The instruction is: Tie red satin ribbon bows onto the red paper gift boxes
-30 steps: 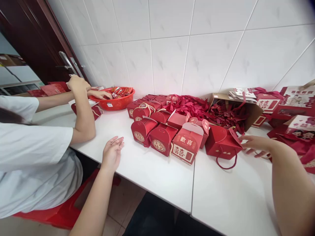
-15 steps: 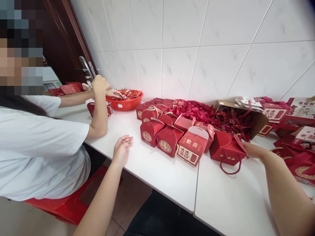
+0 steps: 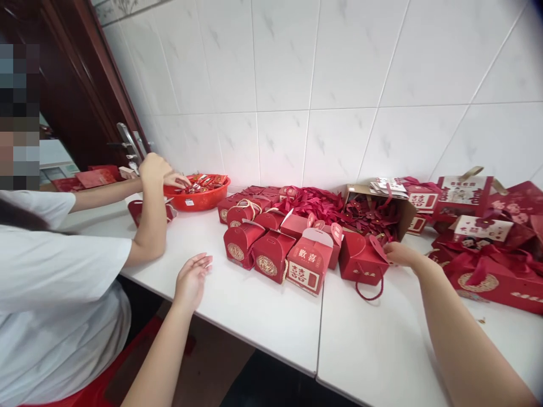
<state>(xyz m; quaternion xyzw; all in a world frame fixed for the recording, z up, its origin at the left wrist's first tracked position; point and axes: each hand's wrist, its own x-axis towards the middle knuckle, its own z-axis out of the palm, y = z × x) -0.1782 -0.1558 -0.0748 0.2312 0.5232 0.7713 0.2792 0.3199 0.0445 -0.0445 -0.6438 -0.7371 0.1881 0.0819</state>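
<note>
My left hand (image 3: 192, 281) hovers over the table's front edge, its fingers loosely bent with nothing in them. On the right, my right hand (image 3: 401, 254) is at the side of a red gift box (image 3: 360, 260) with a twisted cord handle hanging down its front. The fingertips are partly hidden behind its raised flap. Left of that box stand a box with cream label (image 3: 304, 265) and two red boxes with round gold emblems, a nearer one (image 3: 271, 260) and a farther one (image 3: 240, 249). More red boxes are behind them.
A co-worker (image 3: 63, 265) sits at left, one hand in a red basin (image 3: 199, 198) of wrapped sweets. Dark red ribbons (image 3: 318, 200) lie by the wall beside a cardboard box (image 3: 405, 217). Larger red gift boxes (image 3: 500, 277) stand at right. The white table (image 3: 263, 316) has a seam.
The view has turned slightly right and up, so things sit farther left. My right hand stays at the same gift box; my left hand stays beside the boxes.
</note>
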